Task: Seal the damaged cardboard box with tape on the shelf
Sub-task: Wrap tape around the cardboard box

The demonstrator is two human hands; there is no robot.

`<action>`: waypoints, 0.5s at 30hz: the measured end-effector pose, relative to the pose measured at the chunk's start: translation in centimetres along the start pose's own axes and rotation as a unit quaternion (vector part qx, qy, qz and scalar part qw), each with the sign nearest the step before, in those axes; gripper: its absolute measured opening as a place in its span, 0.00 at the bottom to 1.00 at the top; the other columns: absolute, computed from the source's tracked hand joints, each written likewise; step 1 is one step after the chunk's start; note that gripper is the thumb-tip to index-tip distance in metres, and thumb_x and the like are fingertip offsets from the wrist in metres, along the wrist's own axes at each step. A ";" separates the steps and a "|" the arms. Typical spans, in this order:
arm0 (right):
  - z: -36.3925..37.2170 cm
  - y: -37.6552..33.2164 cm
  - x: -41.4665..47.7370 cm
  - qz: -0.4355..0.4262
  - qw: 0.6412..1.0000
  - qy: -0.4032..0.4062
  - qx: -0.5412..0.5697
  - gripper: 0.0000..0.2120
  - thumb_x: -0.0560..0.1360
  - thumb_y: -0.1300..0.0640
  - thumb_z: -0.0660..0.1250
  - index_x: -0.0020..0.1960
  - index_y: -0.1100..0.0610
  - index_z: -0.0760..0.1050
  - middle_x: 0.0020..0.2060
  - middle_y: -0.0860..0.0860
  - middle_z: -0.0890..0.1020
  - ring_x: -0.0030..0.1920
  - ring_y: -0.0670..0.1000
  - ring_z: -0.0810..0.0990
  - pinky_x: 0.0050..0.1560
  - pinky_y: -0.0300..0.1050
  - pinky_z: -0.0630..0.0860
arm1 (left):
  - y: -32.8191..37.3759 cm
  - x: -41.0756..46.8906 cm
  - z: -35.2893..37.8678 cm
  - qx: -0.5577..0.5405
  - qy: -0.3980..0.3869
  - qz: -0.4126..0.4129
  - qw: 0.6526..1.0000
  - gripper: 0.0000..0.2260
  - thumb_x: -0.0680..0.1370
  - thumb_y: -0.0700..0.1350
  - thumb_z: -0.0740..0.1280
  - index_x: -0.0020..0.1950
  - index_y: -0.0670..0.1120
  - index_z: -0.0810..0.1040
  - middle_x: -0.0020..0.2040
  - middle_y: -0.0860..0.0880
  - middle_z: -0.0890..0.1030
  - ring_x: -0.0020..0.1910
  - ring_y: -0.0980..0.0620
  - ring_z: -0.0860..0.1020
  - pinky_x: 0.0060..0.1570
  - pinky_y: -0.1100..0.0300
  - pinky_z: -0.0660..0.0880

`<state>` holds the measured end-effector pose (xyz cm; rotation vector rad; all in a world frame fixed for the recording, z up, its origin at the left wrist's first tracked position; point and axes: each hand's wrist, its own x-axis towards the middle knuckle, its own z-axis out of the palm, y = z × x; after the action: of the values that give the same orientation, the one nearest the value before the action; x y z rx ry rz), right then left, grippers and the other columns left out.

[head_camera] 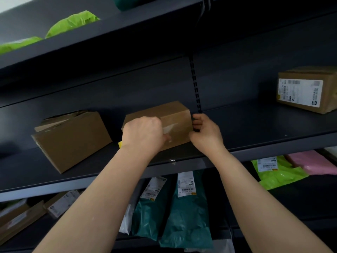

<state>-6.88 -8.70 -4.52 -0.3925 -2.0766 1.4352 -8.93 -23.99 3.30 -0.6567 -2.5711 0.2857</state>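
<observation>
On the shelf (255, 128), the right hand (204, 130) gripped the cardboard box (175, 114) by its right edge while the left hand (144, 132) lay curled over apparent tape (170, 127) on its front, grip unclear; uneven pressure could have wrinkled the tape or shoved the box.

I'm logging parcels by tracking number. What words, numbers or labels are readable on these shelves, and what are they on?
Nothing reads reliably.
White label on the right box: barcodes and print, blurred.
Labels on the teal mailers: barcodes and digits, too small.
Label on the green mailer: blurred.
Label on the lower-left box: blurred.
Middle box: no print visible.
</observation>
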 end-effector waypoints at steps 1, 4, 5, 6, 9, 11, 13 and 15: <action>0.2 -0.1 0.3 0.012 1.000 -0.014 -0.014 0.30 0.72 0.63 0.67 0.72 0.51 0.66 0.63 0.48 0.74 0.61 0.48 0.75 0.55 0.41 0.73 | 0.0 0.0 0.1 0.001 0.002 0.001 1.000 0.20 0.76 0.63 0.66 0.51 0.47 0.76 0.43 0.48 0.75 0.43 0.46 0.76 0.36 0.56 0.67; 0.5 -0.3 1.0 0.048 0.997 -0.047 -0.027 0.30 0.71 0.61 0.68 0.72 0.49 0.65 0.65 0.49 0.73 0.61 0.50 0.75 0.56 0.47 0.75 | 0.0 0.1 0.2 0.004 0.004 0.004 1.000 0.19 0.77 0.63 0.65 0.50 0.47 0.75 0.43 0.48 0.76 0.42 0.46 0.75 0.36 0.56 0.66; 0.5 -0.3 1.0 0.052 0.997 -0.049 -0.024 0.30 0.71 0.60 0.67 0.71 0.49 0.65 0.65 0.49 0.74 0.61 0.51 0.75 0.57 0.49 0.76 | 0.0 0.1 0.2 0.005 0.004 0.006 1.000 0.19 0.77 0.63 0.65 0.51 0.47 0.75 0.45 0.47 0.77 0.44 0.45 0.77 0.37 0.56 0.66; 0.5 -0.4 1.0 0.054 0.997 -0.050 -0.024 0.30 0.72 0.61 0.67 0.72 0.48 0.65 0.65 0.49 0.74 0.61 0.51 0.75 0.57 0.49 0.76 | 0.0 0.2 0.2 0.005 0.004 0.007 1.000 0.19 0.77 0.62 0.65 0.51 0.47 0.75 0.47 0.47 0.79 0.47 0.45 0.78 0.37 0.55 0.66; 0.6 -0.5 0.6 0.048 0.995 -0.050 -0.065 0.37 0.71 0.62 0.67 0.76 0.48 0.57 0.71 0.51 0.68 0.67 0.53 0.70 0.62 0.51 0.73 | -0.2 0.1 0.5 0.002 0.007 0.007 1.000 0.20 0.77 0.63 0.65 0.53 0.47 0.76 0.48 0.47 0.80 0.48 0.45 0.79 0.37 0.56 0.66; 0.5 -1.2 0.0 -0.006 0.988 -0.041 -0.147 0.49 0.69 0.64 0.70 0.78 0.46 0.44 0.78 0.50 0.54 0.76 0.54 0.56 0.73 0.56 0.61 | -0.3 0.1 0.7 -0.002 0.011 0.007 1.000 0.19 0.77 0.63 0.65 0.53 0.47 0.76 0.46 0.47 0.79 0.45 0.46 0.78 0.36 0.56 0.66; 0.4 -2.2 -0.4 -0.130 0.952 -0.046 -0.274 0.55 0.66 0.67 0.71 0.78 0.44 0.38 0.78 0.46 0.41 0.78 0.51 0.39 0.77 0.58 0.45 | -0.5 0.0 0.9 -0.001 0.019 0.008 1.000 0.19 0.77 0.62 0.64 0.53 0.47 0.77 0.46 0.47 0.79 0.45 0.46 0.77 0.36 0.56 0.65; 0.6 -3.1 -0.1 -0.251 0.886 -0.077 -0.381 0.55 0.65 0.69 0.70 0.78 0.45 0.41 0.78 0.45 0.39 0.76 0.49 0.30 0.75 0.60 0.35 | -0.7 -0.1 1.0 0.005 0.026 0.009 1.000 0.19 0.77 0.62 0.64 0.53 0.46 0.77 0.48 0.46 0.80 0.47 0.45 0.79 0.36 0.57 0.66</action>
<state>-6.92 -10.40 -1.85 -0.0114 -2.5635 0.3190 -9.68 -24.73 2.61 -0.6757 -2.5136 0.2824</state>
